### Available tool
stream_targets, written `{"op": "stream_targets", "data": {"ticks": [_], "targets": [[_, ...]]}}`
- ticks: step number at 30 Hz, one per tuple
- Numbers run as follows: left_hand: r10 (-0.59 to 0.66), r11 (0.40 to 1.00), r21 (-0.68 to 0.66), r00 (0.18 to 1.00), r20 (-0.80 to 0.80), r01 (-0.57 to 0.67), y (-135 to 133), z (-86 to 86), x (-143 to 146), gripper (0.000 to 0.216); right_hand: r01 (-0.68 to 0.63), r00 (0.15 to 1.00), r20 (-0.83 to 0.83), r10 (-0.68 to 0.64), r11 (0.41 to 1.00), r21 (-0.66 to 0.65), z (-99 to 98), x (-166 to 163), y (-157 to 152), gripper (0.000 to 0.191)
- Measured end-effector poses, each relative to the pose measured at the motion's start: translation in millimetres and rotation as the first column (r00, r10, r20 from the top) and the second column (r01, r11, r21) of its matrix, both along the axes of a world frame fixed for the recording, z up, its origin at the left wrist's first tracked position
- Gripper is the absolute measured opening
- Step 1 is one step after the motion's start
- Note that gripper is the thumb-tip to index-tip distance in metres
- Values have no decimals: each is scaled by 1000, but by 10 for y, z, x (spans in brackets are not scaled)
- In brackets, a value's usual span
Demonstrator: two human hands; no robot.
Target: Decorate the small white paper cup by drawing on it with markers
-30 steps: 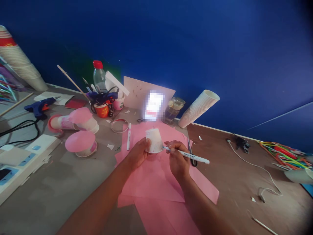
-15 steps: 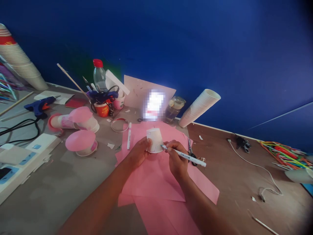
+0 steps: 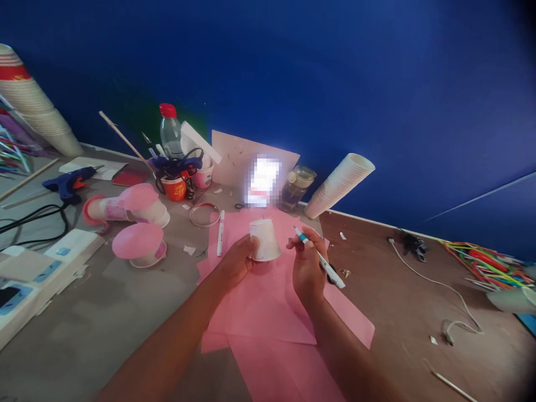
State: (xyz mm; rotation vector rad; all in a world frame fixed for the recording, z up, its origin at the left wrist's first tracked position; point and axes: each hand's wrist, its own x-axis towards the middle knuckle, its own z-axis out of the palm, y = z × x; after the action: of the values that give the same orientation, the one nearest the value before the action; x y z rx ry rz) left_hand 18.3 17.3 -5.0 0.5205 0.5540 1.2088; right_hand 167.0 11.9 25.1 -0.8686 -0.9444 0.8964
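My left hand [image 3: 238, 258] grips a white paper cup [image 3: 265, 240] by its left side, its wide rim facing down and toward me. To the right of the cup, my right hand [image 3: 309, 265] is closed around a white marker pen [image 3: 329, 269] with a blue band near its tip. The tip points up and left, apart from the cup. Beneath both hands lie sheets of pink paper [image 3: 259, 312]. A second white marker [image 3: 220, 234] rests on the paper's left part. Scissors behind my right hand are mostly hidden.
Cups with pink discs [image 3: 138, 241] stand at left, near a blue glue gun [image 3: 69, 181] and a power strip [image 3: 50, 262]. A tall cup stack [image 3: 341, 184] leans by the blue wall, beside a jar [image 3: 299, 184]. A white cable [image 3: 435, 285] lies at right.
The marker tip has come away from the cup, as my right hand moved slightly right and tilted the pen more steeply. The cup has turned a little in my left hand.
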Motion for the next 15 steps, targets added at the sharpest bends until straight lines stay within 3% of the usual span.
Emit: {"op": "stream_targets", "data": {"ticks": [5,11,15], "targets": [[10,1000,-21,1000,-10,-10,-1,25,7,35,64,981,188,-49,995,-75,-65,-29,14,37],[-33,998,-53,999,-31,32,-7,5,-2,33,87,928,343,-145,980,178,-269,-56,17,28],[-52,997,-52,998,-32,50,-20,34,-1,41,65,911,387,-143,976,206,-371,-66,14,30]]}}
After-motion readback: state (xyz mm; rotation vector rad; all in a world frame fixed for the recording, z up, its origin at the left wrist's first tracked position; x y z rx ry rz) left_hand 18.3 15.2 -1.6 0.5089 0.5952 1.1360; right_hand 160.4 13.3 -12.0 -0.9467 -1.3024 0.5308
